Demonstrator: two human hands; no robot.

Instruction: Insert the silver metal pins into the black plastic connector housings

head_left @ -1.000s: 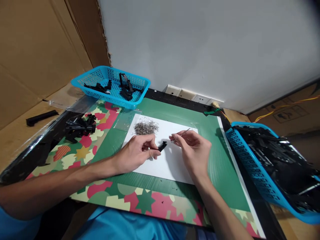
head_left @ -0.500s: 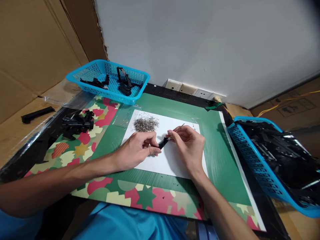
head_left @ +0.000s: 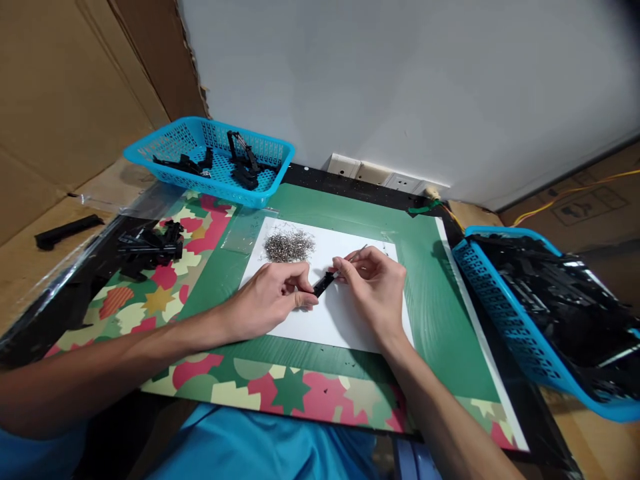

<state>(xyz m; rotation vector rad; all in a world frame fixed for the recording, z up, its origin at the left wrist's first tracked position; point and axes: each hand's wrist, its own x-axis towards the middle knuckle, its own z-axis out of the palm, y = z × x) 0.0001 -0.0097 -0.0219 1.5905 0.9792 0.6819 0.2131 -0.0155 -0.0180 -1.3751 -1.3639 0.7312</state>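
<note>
Pinched between the fingers of my left hand [head_left: 274, 297] is a small black plastic part [head_left: 325, 283], held slanted over a white sheet [head_left: 320, 330]. My right hand [head_left: 374, 287] closes thumb and fingers around a thin metal tool [head_left: 359, 252], perhaps tweezers, whose near end meets the black part's upper end. Whether a tiny piece sits at that tip is too small to tell. Behind my left hand, a pile of small metal pieces [head_left: 290, 245], which look like springs or pins, lies on the sheet.
A blue basket [head_left: 210, 180] with several black parts stands at the back left. Another blue basket [head_left: 515, 340], heaped with black parts, is at the right. Black parts [head_left: 150, 248] lie on the patterned mat's left side. Wall sockets [head_left: 373, 173] line the back edge.
The whole view has shifted slightly. Both hands keep their grips, with the metal tool still at the black part's upper end.
</note>
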